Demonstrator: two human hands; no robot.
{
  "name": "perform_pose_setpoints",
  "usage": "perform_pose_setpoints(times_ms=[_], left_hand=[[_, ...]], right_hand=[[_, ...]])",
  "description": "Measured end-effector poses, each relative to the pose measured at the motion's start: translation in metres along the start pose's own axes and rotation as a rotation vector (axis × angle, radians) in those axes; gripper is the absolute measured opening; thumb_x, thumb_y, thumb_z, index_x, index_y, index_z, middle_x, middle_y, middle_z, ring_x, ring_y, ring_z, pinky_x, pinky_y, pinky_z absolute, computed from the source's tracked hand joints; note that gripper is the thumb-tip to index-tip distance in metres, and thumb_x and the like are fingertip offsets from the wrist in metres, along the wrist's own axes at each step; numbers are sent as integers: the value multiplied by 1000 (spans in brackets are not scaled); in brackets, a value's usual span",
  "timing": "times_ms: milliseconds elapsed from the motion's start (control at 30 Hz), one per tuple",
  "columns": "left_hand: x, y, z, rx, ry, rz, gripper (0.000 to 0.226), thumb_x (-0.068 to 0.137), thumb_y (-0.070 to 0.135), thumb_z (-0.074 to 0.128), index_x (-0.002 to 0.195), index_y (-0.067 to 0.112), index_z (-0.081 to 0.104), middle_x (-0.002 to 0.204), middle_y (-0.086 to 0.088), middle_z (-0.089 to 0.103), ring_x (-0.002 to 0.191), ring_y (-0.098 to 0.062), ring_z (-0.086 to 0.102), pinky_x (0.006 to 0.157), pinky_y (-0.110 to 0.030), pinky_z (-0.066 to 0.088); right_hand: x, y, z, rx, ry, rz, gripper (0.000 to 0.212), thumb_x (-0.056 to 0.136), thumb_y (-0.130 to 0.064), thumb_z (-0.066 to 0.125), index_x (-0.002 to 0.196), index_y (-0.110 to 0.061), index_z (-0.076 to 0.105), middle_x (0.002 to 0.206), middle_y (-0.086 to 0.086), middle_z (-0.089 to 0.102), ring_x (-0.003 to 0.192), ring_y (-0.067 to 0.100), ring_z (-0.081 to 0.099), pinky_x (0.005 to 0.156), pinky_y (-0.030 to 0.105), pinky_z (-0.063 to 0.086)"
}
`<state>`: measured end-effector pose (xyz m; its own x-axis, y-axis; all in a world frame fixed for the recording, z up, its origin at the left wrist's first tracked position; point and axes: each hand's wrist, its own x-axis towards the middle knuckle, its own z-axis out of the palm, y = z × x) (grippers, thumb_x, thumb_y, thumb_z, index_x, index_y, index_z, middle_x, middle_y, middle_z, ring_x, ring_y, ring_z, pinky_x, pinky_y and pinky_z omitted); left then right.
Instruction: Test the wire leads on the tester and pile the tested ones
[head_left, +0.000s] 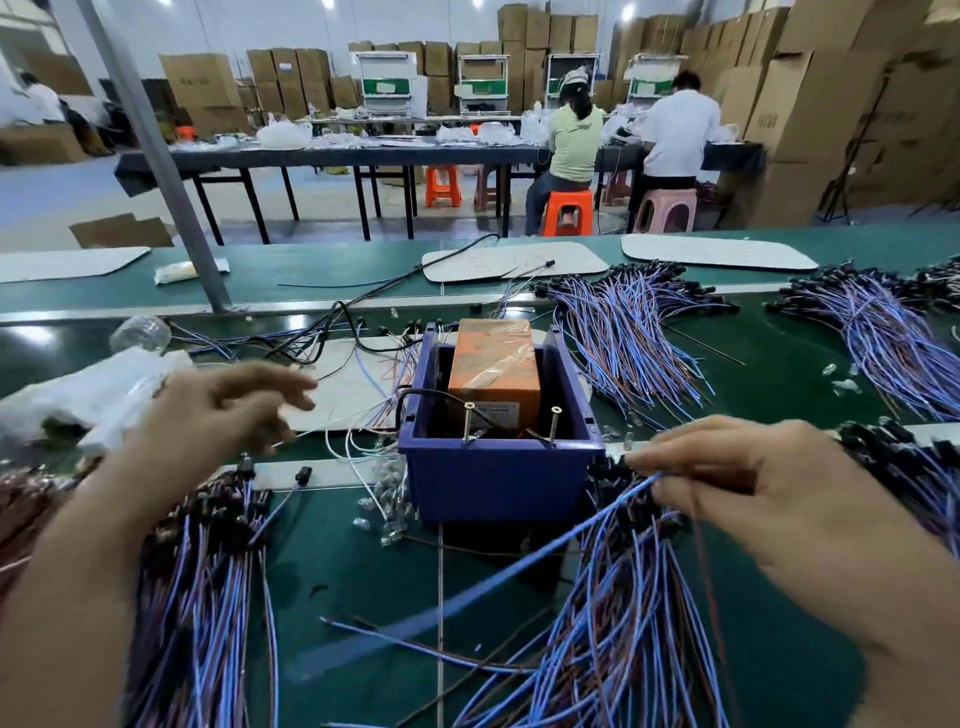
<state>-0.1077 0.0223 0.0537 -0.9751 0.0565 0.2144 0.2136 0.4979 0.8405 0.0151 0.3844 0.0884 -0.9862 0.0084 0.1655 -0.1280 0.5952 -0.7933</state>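
Up front, a blue-and-brown wire lead is pinched between the thumb and fingertips of the right hand, and its blurred length is drawn down toward the lower left across the green tabletop. Nothing is held by the left hand, whose fingers are loosely spread above the near-left pile of leads. A second heap of leads is spread beneath the right hand. Between the hands, the tester, an orange box wrapped in film, is seated in a blue bin, with two upright screws seen at its front rim. Further bundles are laid out behind, to the right
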Motion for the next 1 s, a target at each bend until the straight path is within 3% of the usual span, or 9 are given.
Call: perform_pose_setpoints(times_ms=[133,233,333,400,467,633,733,833,1000], left_hand=[[15,-43,34,815,-235,-375,30,87,25,67,116,20,63,114,-9,67,87,-22,65,74,-27,52],[16,-56,44,889,-263,-400,30,84,24,66,113,23,62,114,-10,63,102,-23,60,85,-28,49],[16,-54,45,818,-198,-365,25,83,19,65,108,21,63,107,-7,66,92,-21,62,83,-28,50],[16,-45,43,671,-130,-282,23,84,12,66,107,14,67,91,-4,69,73,-15,64,68,-17,49],[13,-24,41,397,-52,-181,14,86,5,67,98,12,70,75,-5,70,54,-13,64,56,-14,51],[-22,45,44,-336,44,232,7,77,15,67,80,21,70,70,-3,67,54,-10,62,58,-18,54],[-45,73,58,-485,-135,552,11,85,11,64,85,23,66,87,4,62,62,-14,63,63,-24,54],[-50,82,62,-464,-414,727,18,87,4,63,95,20,66,97,1,59,73,-18,64,68,-32,56],[-64,90,59,-506,-813,633,27,66,-16,46,69,4,65,89,-2,59,66,-22,64,61,-29,50]], right_hand=[[9,14,15,-161,-303,229,44,88,-6,64,104,-48,64,110,-16,66,95,8,64,83,23,52],[12,19,15,-140,-289,224,44,90,-9,62,107,-49,62,104,-18,65,83,7,63,86,30,53],[13,20,12,-135,-272,193,37,90,-16,63,109,-48,62,97,-17,66,77,2,63,84,29,52],[13,20,12,-129,-279,177,31,90,-21,62,109,-46,63,93,-16,67,78,2,63,83,29,53],[14,15,16,-90,-313,157,25,92,-23,60,109,-40,64,88,-10,70,80,7,66,78,28,55],[21,-17,52,312,-467,100,20,100,-23,45,112,-25,61,75,8,71,63,21,66,53,23,50],[25,-35,81,677,-610,167,28,100,-36,39,112,-18,58,85,26,69,65,26,65,57,26,54],[28,-41,93,968,-577,163,31,86,-39,51,94,-13,66,87,15,70,75,25,66,66,29,58],[30,-33,65,1287,-279,101,24,74,-20,60,82,-4,76,87,14,74,67,18,72,56,22,57]])
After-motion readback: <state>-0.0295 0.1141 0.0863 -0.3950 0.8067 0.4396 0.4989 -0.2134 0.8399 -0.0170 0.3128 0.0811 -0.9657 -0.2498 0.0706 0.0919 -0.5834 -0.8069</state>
